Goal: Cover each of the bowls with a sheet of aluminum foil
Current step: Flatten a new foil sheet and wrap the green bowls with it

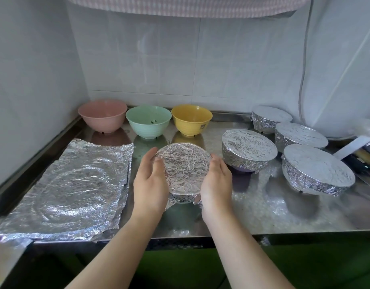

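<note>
Head view, steeply down, close

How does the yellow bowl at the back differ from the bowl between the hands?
The yellow bowl is open on top, with no foil; the bowl between the hands is capped with crinkled foil folded over its rim. The yellow bowl stands alone by the wall; the foil-capped one sits nearer the counter's front edge, with the left hand and right hand pressing its sides. Both stand upright on the steel counter.
</note>
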`<state>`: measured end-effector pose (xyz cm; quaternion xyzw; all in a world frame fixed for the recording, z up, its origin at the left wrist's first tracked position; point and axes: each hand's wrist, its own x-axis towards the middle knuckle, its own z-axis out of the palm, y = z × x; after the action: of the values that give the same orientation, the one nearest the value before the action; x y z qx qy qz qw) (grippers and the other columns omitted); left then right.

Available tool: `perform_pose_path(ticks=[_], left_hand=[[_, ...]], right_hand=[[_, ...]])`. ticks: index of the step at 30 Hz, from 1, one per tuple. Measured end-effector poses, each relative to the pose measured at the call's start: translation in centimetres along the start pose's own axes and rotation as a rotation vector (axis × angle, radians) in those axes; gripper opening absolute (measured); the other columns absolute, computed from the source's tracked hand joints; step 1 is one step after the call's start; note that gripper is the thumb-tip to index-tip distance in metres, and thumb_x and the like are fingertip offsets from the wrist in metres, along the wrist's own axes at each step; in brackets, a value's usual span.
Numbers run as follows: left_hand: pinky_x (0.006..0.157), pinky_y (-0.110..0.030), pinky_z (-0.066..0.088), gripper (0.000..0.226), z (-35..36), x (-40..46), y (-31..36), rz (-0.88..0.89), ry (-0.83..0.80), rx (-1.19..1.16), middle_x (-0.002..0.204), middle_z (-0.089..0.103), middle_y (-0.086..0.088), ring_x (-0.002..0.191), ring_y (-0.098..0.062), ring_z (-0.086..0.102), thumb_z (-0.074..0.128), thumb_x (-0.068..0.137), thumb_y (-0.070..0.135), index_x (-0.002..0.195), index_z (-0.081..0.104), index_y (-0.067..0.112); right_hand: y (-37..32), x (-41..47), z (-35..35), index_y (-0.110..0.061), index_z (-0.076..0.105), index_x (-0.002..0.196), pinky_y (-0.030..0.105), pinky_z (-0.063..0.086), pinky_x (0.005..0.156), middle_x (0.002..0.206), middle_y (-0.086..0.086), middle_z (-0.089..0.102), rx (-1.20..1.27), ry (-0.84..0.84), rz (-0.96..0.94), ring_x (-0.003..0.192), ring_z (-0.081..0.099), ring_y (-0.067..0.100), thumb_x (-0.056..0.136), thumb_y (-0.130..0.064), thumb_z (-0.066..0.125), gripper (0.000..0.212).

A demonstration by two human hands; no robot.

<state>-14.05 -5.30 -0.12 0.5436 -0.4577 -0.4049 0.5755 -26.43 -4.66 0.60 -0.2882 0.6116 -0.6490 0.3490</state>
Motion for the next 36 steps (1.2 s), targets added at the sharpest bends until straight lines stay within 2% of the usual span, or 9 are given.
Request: perform_pose_path(ticks=[6,10,14,15,16,17,22,27,36], left_hand=[[0.108,-0.025,0.033,0.039,0.9,-1.0,0.5,-0.025,0.095,-0.106,0.137,0.059,0.022,0.131,-0.001,0.050,0.042,0.110,0.035,0.145,0.058,0.037],[0.108,-0.026,0.031,0.043,0.1,-1.5,0.9,-0.004,0.015,-0.092,0.147,0.053,0.019,0.136,-0.003,0.047,0.048,0.109,0.042,0.152,0.049,0.038],[0.120,-0.036,0.033,0.096,-2.9,-1.2,0.4,0.053,-0.195,0.141,0.162,0.038,0.015,0.146,-0.010,0.041,0.062,0.085,0.079,0.163,0.027,0.035],[0.120,-0.033,0.032,0.112,-3.5,-1.0,0.3,0.079,-0.246,0.195,0.163,0.035,0.016,0.147,-0.006,0.038,0.066,0.075,0.085,0.164,0.023,0.033],[0.117,-0.024,0.032,0.125,-4.0,-1.0,0.2,0.103,-0.295,0.219,0.163,0.033,0.017,0.146,0.001,0.035,0.071,0.067,0.087,0.165,0.019,0.030],[0.110,-0.013,0.032,0.133,-4.3,-0.8,0.1,0.118,-0.338,0.220,0.162,0.033,0.020,0.142,0.010,0.035,0.079,0.063,0.084,0.166,0.016,0.027],[0.086,0.009,0.032,0.135,-3.9,-0.6,0.3,0.125,-0.446,0.187,0.131,0.033,0.041,0.105,0.045,0.032,0.094,0.063,0.041,0.166,0.008,0.022],[0.092,0.007,0.032,0.148,-3.3,-1.1,-0.6,0.150,-0.415,0.105,0.148,0.044,0.020,0.120,0.035,0.036,0.100,0.050,0.041,0.164,0.008,0.023],[0.107,-0.015,0.040,0.126,-2.3,-1.9,-2.6,0.275,-0.260,0.081,0.139,0.050,0.029,0.135,0.007,0.049,0.104,0.037,0.062,0.137,0.028,0.058]], right_hand=[[0.2,-0.1,0.3,-0.029,0.067,0.137,0.041,0.060,0.087,0.135,-0.001,0.071,0.044,0.003,0.050,0.124,0.067,0.029,0.092,-0.058,0.042,0.059],[0.7,1.0,0.2,-0.028,0.071,0.131,0.055,0.051,0.111,0.130,-0.005,0.074,0.051,-0.039,0.051,0.124,0.068,0.023,0.084,-0.062,0.046,0.063],[-1.8,-0.4,-1.5,-0.022,0.061,0.142,0.033,0.043,0.117,0.132,-0.025,0.058,-0.010,-0.139,0.011,0.115,0.049,-0.009,0.108,-0.051,0.046,0.048],[-1.9,-0.5,-2.2,-0.015,0.061,0.134,0.019,0.042,0.093,0.116,-0.030,0.057,-0.025,-0.163,-0.013,0.122,0.064,0.001,0.112,-0.043,0.045,0.039],[-1.5,-0.5,-2.8,-0.008,0.053,0.127,0.029,0.022,0.111,0.126,-0.010,0.023,-0.050,-0.184,-0.028,0.126,0.044,0.007,0.113,-0.039,0.045,0.036],[-1.4,-0.8,-3.2,-0.007,0.049,0.127,0.031,0.044,0.111,0.126,0.006,0.058,-0.077,-0.208,-0.046,0.124,0.047,-0.002,0.113,-0.041,0.046,0.037],[-0.7,-1.7,-1.8,-0.035,0.034,0.164,0.040,0.034,0.122,0.164,-0.015,0.040,-0.091,-0.240,-0.017,0.150,0.041,0.011,0.109,-0.058,0.044,0.060],[0.5,-0.8,-1.3,-0.039,0.047,0.153,0.049,0.038,0.122,0.154,-0.015,0.053,-0.093,-0.202,-0.039,0.141,0.052,0.013,0.107,-0.062,0.044,0.052],[0.4,0.6,-1.7,-0.031,0.062,0.140,0.043,0.050,0.110,0.133,-0.011,0.069,-0.154,-0.231,-0.066,0.119,0.067,0.008,0.108,-0.058,0.047,0.044]])
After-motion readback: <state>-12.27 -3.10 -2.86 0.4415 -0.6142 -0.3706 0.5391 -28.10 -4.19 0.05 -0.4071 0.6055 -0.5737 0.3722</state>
